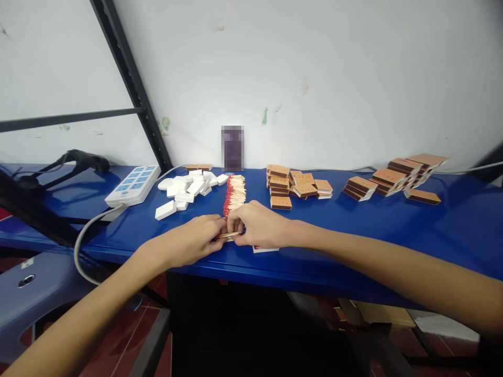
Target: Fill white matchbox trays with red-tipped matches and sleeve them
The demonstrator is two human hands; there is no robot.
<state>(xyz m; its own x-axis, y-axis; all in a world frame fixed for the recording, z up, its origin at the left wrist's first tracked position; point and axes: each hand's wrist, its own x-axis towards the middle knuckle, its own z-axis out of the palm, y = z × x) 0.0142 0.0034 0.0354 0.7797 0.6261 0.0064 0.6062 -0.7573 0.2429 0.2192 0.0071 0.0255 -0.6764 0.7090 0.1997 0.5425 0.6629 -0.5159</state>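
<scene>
My left hand (196,242) and my right hand (257,226) meet at the front of a blue table (393,230), fingers pinched together on a small bunch of matchsticks (230,235). A long pile of red-tipped matchsticks (234,192) lies just behind the hands. A white inner matchbox tray (265,249) pokes out from under my right wrist. Loose white inner trays (188,191) are heaped to the left of the pile. Brown matchbox sleeves (293,187) are stacked to the right.
More brown matchbox stacks (393,178) sit at the far right. A white power strip (133,185) with its cable lies at the left, near a black metal frame (129,78). A grey plastic stool (35,288) stands below left. A white wall is behind.
</scene>
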